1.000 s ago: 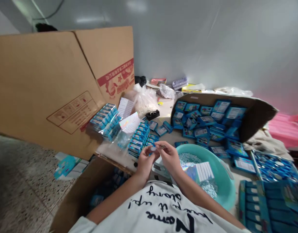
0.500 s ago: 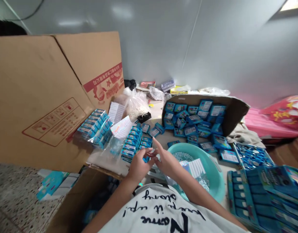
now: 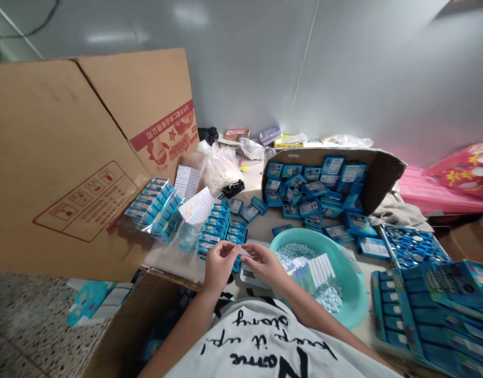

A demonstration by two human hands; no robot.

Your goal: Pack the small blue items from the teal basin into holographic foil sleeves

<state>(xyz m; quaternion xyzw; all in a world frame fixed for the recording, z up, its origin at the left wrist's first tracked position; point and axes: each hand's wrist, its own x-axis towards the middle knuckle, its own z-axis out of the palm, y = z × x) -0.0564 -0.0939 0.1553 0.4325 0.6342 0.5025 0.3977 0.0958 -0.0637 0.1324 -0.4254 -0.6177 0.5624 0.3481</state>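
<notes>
In front of my shirt, my left hand and my right hand meet with bent fingers, their tips pinched together. Something small and whitish shows between the fingertips, too small to make out. Just beyond the hands stand rows of small blue boxes, partly hidden by my fingers. Under my right hand lies a pale grey flat object, mostly covered. To the right, a turquoise basin holds many small light-blue pellets and some printed cards.
A large cardboard box flap rises on the left beside plastic-wrapped blue boxes. A tipped carton spills blue boxes at the back. A knotted bag and black tape dispenser stand mid-table. Blue display trays are stacked right.
My right index finger, stretched upward before, is now bent down toward the left fingertips. The hands sit slightly lower and the view has shifted a little.
</notes>
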